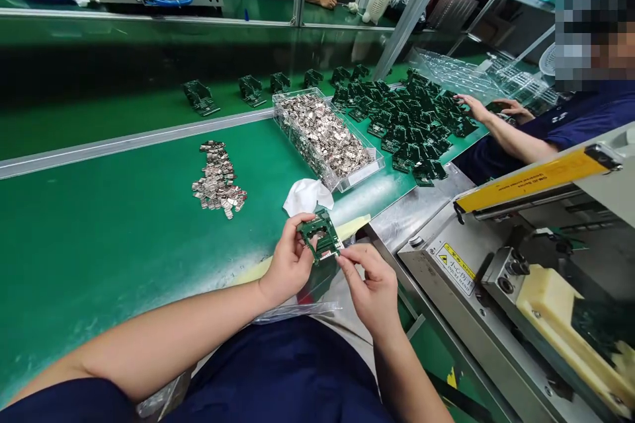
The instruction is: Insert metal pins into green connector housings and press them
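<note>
A green circuit board (320, 236) with cut-out openings is held up in front of my body. My left hand (290, 258) is closed on its left side, thumb below and fingers behind. My right hand (372, 281) pinches at the lower right corner of the board; whether a small part sits between those fingertips is too small to tell. Just beyond the board lies a crumpled white cloth (307, 196). Farther off, a clear plastic box (354, 180) is full of small silvery metal pieces (325, 132). A loose pile of similar metal pieces (217, 178) lies on the green table to the left.
Many green circuit boards (411, 122) are heaped at the right rear, and several stand on the green strip (248, 119) behind the rail. A co-worker's hand (473, 108) reaches to the heap. A machine with a yellow bar (536, 178) stands close at my right.
</note>
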`<state>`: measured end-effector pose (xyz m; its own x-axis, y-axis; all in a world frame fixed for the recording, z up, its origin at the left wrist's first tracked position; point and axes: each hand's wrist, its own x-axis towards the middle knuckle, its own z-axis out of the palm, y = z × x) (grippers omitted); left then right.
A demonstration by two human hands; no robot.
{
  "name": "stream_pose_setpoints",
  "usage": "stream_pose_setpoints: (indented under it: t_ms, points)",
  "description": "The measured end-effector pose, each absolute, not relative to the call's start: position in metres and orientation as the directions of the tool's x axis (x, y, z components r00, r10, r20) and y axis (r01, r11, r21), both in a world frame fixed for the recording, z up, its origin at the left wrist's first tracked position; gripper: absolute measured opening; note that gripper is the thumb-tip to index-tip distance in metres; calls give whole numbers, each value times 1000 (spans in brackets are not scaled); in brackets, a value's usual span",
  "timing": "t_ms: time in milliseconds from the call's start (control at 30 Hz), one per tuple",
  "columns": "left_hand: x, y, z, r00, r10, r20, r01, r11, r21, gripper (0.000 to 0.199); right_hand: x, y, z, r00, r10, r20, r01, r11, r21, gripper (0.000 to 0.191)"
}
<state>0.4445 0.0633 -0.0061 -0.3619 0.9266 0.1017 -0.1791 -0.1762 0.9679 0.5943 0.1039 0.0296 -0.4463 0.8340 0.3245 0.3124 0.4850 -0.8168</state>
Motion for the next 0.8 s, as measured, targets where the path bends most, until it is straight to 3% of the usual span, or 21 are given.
stream_pose_setpoints:
  t_ms: [267,500,667,800]
  points:
    - [445,57,-8,-288,935,205,-57,-230,971,31,572,107,33,-427,763,484,321,629,-708,5]
    - [445,55,-7,-195,939,285,9,-289,957,34,573,105,36,-438,769,466,415,632,-654,17]
    - [446,54,-7,-175,943,283,33,-281,959,35,576,105,36,-409,830,379,360,528,-769,21]
    - [447,53,-7,-149,954,261,25,-260,965,35,570,101,25,-252,947,200,172,247,-954,23]
